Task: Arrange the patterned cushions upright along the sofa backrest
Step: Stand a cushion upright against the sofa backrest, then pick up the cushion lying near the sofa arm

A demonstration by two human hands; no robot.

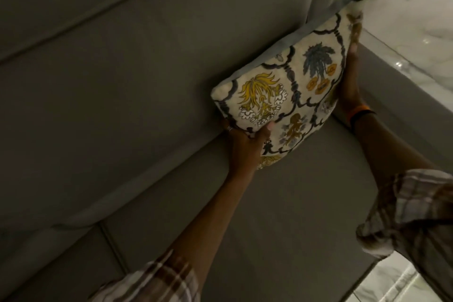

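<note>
A cream cushion [291,86] with yellow, blue and ochre flower motifs leans upright against the grey sofa backrest [137,76], near the sofa's right end. My left hand [245,140] grips its lower left corner, thumb on the front face. My right hand [349,86] holds the cushion's right edge, fingers partly hidden behind it. The bottom of the cushion rests on or just above the seat [282,216]; I cannot tell which.
The sofa armrest [392,95] rises right beside the cushion. Beyond it lies glossy white marble floor [421,12]. A seam between seat cushions [110,245] runs at lower left. More marble floor shows at the bottom right.
</note>
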